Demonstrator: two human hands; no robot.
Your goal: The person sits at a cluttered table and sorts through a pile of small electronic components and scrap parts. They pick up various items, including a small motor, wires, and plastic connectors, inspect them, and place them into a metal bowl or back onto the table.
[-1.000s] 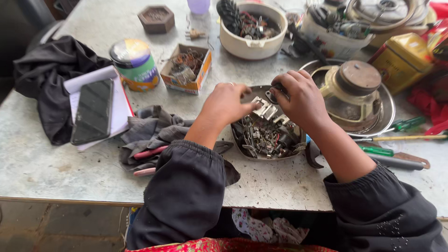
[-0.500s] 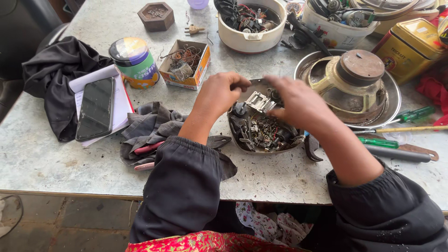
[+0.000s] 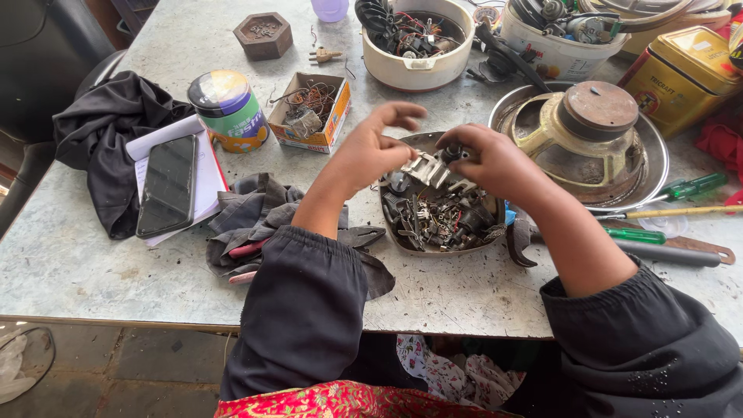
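Note:
Over a dark metal tray (image 3: 402,240) heaped with several small metal scraps and electronic parts, both my hands work at a pale metal component (image 3: 435,172). My left hand (image 3: 373,147) pinches its left end, with the forefinger lifted and curled above. My right hand (image 3: 495,164) grips the right end, where a small dark round part (image 3: 452,152) shows by my fingertips. The component hangs just above the heap in the tray. Both my sleeves are dark.
A worn loudspeaker (image 3: 590,139) sits in a steel dish to the right, with screwdrivers (image 3: 689,187) and a yellow tin (image 3: 684,71) nearby. Left are grey cloths (image 3: 255,213), a phone (image 3: 168,184) on paper, a can (image 3: 229,108), a cardboard box (image 3: 311,110) of wire. White bowls (image 3: 418,70) of parts stand behind.
My hands have risen slightly off the tray with the component between them. My left forefinger has lifted and spread away from the piece.

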